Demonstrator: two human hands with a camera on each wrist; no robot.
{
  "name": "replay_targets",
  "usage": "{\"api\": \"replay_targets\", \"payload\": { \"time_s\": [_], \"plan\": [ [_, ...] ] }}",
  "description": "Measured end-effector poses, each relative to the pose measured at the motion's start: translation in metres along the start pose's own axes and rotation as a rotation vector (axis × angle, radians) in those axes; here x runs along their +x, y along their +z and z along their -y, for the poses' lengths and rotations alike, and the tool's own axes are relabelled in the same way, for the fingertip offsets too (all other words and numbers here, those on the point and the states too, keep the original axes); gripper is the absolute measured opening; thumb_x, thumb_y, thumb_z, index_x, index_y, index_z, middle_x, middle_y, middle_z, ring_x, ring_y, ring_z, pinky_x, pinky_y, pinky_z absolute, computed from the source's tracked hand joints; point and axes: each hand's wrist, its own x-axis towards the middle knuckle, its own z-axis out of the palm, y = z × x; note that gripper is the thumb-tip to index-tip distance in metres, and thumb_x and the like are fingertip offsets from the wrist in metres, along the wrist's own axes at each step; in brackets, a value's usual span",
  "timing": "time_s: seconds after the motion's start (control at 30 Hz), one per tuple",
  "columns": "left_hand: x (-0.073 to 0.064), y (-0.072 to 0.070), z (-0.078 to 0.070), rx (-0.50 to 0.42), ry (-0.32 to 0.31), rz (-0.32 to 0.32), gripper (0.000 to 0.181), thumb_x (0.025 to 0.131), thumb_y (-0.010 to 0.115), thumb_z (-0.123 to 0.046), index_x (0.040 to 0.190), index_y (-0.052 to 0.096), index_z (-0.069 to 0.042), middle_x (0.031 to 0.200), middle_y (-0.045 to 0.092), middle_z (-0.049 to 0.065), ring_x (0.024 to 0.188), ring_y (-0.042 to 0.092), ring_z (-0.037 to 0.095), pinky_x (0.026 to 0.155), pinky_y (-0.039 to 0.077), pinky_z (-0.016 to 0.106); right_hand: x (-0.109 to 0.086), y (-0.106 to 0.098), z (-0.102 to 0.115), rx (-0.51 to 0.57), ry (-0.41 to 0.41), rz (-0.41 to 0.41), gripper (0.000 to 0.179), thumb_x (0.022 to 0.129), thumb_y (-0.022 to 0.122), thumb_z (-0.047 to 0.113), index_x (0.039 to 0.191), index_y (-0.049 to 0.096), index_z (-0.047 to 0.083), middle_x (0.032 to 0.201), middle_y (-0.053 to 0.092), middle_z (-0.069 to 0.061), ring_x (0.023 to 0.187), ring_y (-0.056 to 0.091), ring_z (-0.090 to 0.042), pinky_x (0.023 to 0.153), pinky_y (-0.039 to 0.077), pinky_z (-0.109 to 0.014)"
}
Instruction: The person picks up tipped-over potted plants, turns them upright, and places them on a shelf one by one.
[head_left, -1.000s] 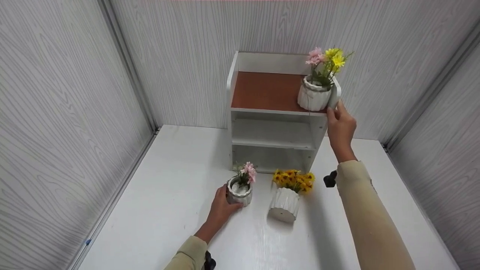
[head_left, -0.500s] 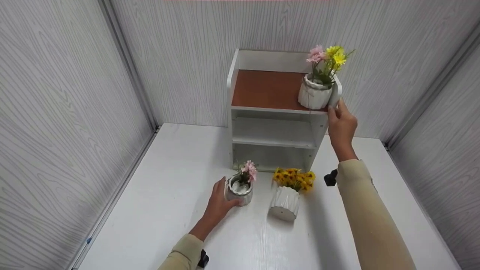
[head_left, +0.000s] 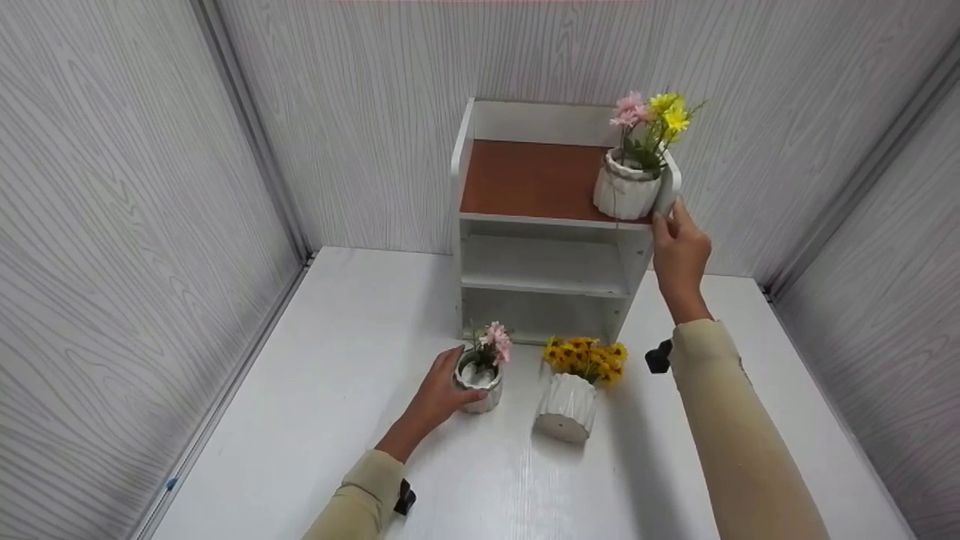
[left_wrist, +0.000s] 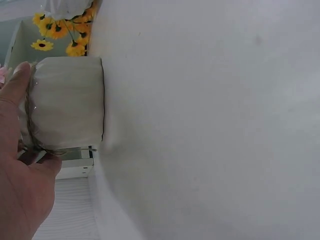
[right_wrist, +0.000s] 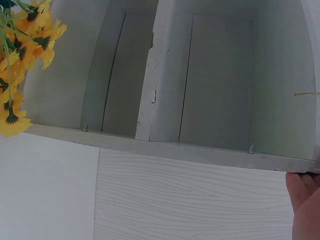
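Note:
My left hand [head_left: 439, 391] holds a small white flowerpot [head_left: 487, 400] with pink flowers, standing upright on the table before the shelf. Thumb and fingers lie on either side of its rim, beside a twine band seen in the left wrist view. With the fingertips, my right hand [head_left: 681, 259] grips the right side panel of a white shelf unit [head_left: 545, 289], just below its rounded top. Near that hand, a white pot [head_left: 627, 191] of pink and yellow flowers stands on the brown top board [head_left: 532, 180]. Another white pot [head_left: 568, 405] lies tipped over, its orange-yellow flowers [head_left: 585, 358] toward the shelf.
Below the top board are two open compartments, divided by a white shelf board [head_left: 544, 287]. The shelf unit stands on the white table [head_left: 337, 360] near the back wall [head_left: 367, 135]. Wood-grain panels also enclose the left and right sides.
My left hand has shifted slightly around its pot, the thumb now higher near the rim. My right hand keeps its place on the shelf's side, and the pots stay where they were.

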Motion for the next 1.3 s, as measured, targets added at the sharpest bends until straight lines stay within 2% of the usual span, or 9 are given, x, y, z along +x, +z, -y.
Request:
{"api": "replay_targets", "payload": {
  "time_s": [0.2, 0.37, 0.57, 0.73, 0.9, 1.13, 1.3],
  "plan": [
    [0.002, -0.001, 0.001, -0.011, -0.009, 0.021, 0.104, 0.078, 0.08, -0.06, 0.158, 0.033, -0.012, 0.161, 0.033, 0.013, 0.149, 0.032, 0.033, 0.117, 0.033, 0.056, -0.001, 0.001, 0.0, -0.024, -0.016, -0.013, 0.046, 0.104, 0.057, 0.028, 0.149, 0.051, 0.02, 0.13, 0.067, -0.012, 0.111, 0.069, -0.019, 0.089, 0.056, -0.043],
    [0.003, -0.001, 0.004, -0.07, 0.009, 0.02, 0.103, 0.077, 0.082, -0.056, 0.156, 0.034, -0.01, 0.158, 0.036, 0.015, 0.147, 0.035, 0.035, 0.116, 0.032, 0.058, -0.001, 0.0, 0.001, -0.024, -0.011, -0.018, 0.046, 0.104, 0.057, 0.029, 0.149, 0.051, 0.021, 0.13, 0.067, -0.011, 0.11, 0.069, -0.017, 0.087, 0.056, -0.042],
    [0.004, 0.002, 0.01, -0.134, -0.005, 0.021, 0.102, 0.077, 0.086, -0.05, 0.156, 0.034, -0.013, 0.157, 0.037, 0.013, 0.146, 0.036, 0.032, 0.116, 0.032, 0.057, -0.002, 0.001, 0.001, -0.018, -0.005, -0.01, 0.047, 0.104, 0.057, 0.03, 0.15, 0.05, 0.021, 0.132, 0.066, -0.011, 0.112, 0.068, -0.018, 0.089, 0.056, -0.042],
    [0.004, 0.004, 0.011, -0.165, -0.024, 0.02, 0.103, 0.076, 0.087, -0.047, 0.156, 0.033, -0.011, 0.158, 0.035, 0.014, 0.147, 0.035, 0.033, 0.117, 0.033, 0.056, -0.002, 0.0, 0.002, -0.011, 0.001, -0.009, 0.047, 0.103, 0.058, 0.029, 0.149, 0.051, 0.02, 0.134, 0.064, -0.012, 0.116, 0.067, -0.021, 0.093, 0.055, -0.044],
    [0.005, 0.004, 0.012, -0.166, -0.022, 0.006, 0.104, 0.075, 0.086, -0.051, 0.155, 0.036, -0.008, 0.157, 0.036, 0.016, 0.146, 0.036, 0.035, 0.116, 0.034, 0.055, -0.002, -0.001, 0.003, -0.005, 0.002, -0.007, 0.047, 0.103, 0.058, 0.029, 0.149, 0.052, 0.019, 0.135, 0.064, -0.012, 0.116, 0.068, -0.022, 0.094, 0.056, -0.044],
    [0.005, 0.007, 0.013, -0.179, -0.033, -0.035, 0.099, 0.073, 0.088, -0.05, 0.152, 0.042, -0.011, 0.154, 0.042, 0.013, 0.144, 0.04, 0.033, 0.115, 0.037, 0.053, -0.002, -0.001, 0.002, -0.004, -0.009, -0.013, 0.043, 0.103, 0.059, 0.028, 0.145, 0.057, 0.018, 0.129, 0.068, -0.012, 0.115, 0.068, -0.021, 0.092, 0.056, -0.043],
    [0.007, 0.01, 0.015, -0.204, -0.027, -0.069, 0.096, 0.072, 0.09, -0.047, 0.149, 0.045, -0.01, 0.151, 0.046, 0.012, 0.142, 0.043, 0.032, 0.114, 0.039, 0.052, -0.002, 0.0, 0.002, 0.016, 0.001, -0.006, 0.046, 0.103, 0.058, 0.028, 0.148, 0.053, 0.02, 0.135, 0.064, -0.011, 0.12, 0.065, -0.02, 0.094, 0.056, -0.042]
  ]
}}
